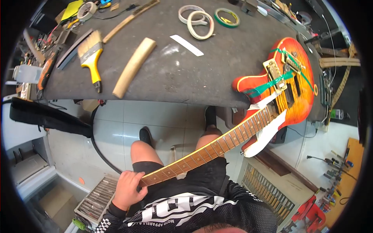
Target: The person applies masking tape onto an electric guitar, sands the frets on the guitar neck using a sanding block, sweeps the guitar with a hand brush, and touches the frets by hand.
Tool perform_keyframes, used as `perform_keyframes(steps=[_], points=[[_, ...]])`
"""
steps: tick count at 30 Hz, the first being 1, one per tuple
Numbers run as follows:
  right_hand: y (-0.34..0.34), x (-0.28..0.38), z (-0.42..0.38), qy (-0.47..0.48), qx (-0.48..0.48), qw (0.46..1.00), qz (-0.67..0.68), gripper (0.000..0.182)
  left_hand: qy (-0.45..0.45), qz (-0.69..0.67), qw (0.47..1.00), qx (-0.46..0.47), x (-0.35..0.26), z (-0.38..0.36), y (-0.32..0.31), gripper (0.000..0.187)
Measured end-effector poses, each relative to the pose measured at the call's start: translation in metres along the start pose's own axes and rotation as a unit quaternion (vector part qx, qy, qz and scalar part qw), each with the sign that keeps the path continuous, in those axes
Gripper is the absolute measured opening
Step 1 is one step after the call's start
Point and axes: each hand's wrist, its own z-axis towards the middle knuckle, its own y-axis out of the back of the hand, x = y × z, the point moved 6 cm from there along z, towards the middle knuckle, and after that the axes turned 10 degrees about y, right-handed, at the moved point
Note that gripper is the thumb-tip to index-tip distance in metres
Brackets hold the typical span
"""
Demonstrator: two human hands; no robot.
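Observation:
An orange-red sunburst electric guitar body [297, 83] rests on the right end of the dark workbench [175, 77], with green tape and white tape across it. Its wooden neck [206, 151] runs down and left over my lap. My left hand [126, 188] is wrapped around the near end of the neck. My right hand is not in view.
On the bench lie a yellow-handled paintbrush [91, 56], a long pale wooden block [134, 66], a wire brush [130, 19], several tape rolls [200, 24] and a white strip [186, 45]. Trays of files sit on the floor at lower left [97, 196] and right [268, 190].

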Motion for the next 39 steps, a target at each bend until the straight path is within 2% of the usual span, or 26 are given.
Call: perform_keyframes(steps=[10, 12, 14, 17, 18, 19, 20, 21, 22, 24, 25, 26, 28, 30, 31, 32, 34, 37, 39], points=[[0.083, 0.009, 0.083, 0.15, -0.042, 0.98, -0.122, 0.047, 0.06, 0.035, 0.987, -0.146, 0.004, -0.005, 0.007, 0.041], [0.075, -0.011, 0.061, 0.155, -0.076, 0.976, -0.133, 0.048, 0.046, 0.038, 0.979, -0.193, -0.001, -0.005, 0.012, 0.042], [0.075, -0.031, 0.005, 0.14, -0.114, 0.973, -0.146, 0.048, 0.046, 0.035, 0.973, -0.224, 0.001, -0.006, 0.01, 0.043], [0.099, -0.046, -0.076, 0.128, -0.152, 0.963, -0.182, 0.049, 0.071, 0.015, 0.972, -0.225, 0.002, -0.004, 0.008, 0.05], [0.152, 0.005, -0.097, 0.128, -0.157, 0.96, -0.191, 0.049, 0.083, 0.011, 0.969, -0.231, 0.0, -0.003, 0.009, 0.052], [0.169, 0.076, -0.094, -0.152, 0.054, 0.98, -0.118, 0.052, 0.081, 0.012, 0.967, -0.242, -0.001, -0.002, 0.01, 0.053], [0.2, 0.19, -0.121, -0.163, 0.09, 0.982, -0.041, 0.052, 0.079, 0.014, 0.965, -0.251, -0.001, 0.001, 0.01, 0.055], [0.228, 0.262, -0.138, -0.174, 0.079, 0.982, -0.005, 0.051, 0.078, 0.018, 0.963, -0.258, -0.002, 0.003, 0.009, 0.056], [0.252, 0.311, -0.139, -0.08, 0.082, 0.993, 0.02, 0.046, 0.073, 0.04, 0.959, -0.269, -0.007, 0.005, 0.007, 0.058], [0.294, 0.442, -0.143, 0.05, 0.051, 0.993, -0.093, 0.038, 0.063, 0.084, 0.95, -0.295, -0.015, 0.011, 0.008, 0.061], [0.31, 0.497, -0.136, 0.163, -0.011, 0.971, -0.176, 0.037, 0.061, 0.08, 0.95, -0.294, -0.02, 0.015, 0.01, 0.062], [0.321, 0.539, -0.127, 0.271, -0.071, 0.926, -0.254, 0.037, 0.06, 0.075, 0.952, -0.292, -0.025, 0.02, 0.01, 0.063], [0.331, 0.585, -0.093, 0.419, -0.146, 0.836, -0.323, 0.05, 0.059, 0.069, 0.953, -0.288, -0.035, 0.029, 0.006, 0.065], [0.334, 0.592, -0.048, 0.473, -0.114, 0.748, -0.451, 0.067, 0.054, 0.072, 0.952, -0.291, -0.048, 0.038, 0.007, 0.065], [0.337, 0.585, -0.021, 0.412, -0.045, 0.772, -0.481, 0.08, 0.051, 0.08, 0.95, -0.297, -0.053, 0.044, 0.009, 0.064], [0.342, 0.579, -0.003, 0.367, 0.012, 0.802, -0.47, 0.079, 0.047, 0.085, 0.949, -0.301, -0.058, 0.047, 0.008, 0.063], [0.347, 0.582, 0.014, 0.199, 0.124, 0.848, -0.476, 0.074, 0.04, 0.086, 0.947, -0.306, -0.071, 0.057, 0.005, 0.061], [0.359, 0.58, 0.044, 0.155, 0.173, 0.868, -0.439, 0.079, 0.03, 0.088, 0.946, -0.311, -0.085, 0.068, 0.005, 0.056], [0.357, 0.583, 0.053, 0.128, 0.222, 0.862, -0.438, 0.081, 0.039, 0.077, 0.952, -0.295, -0.086, 0.079, 0.001, 0.049]])
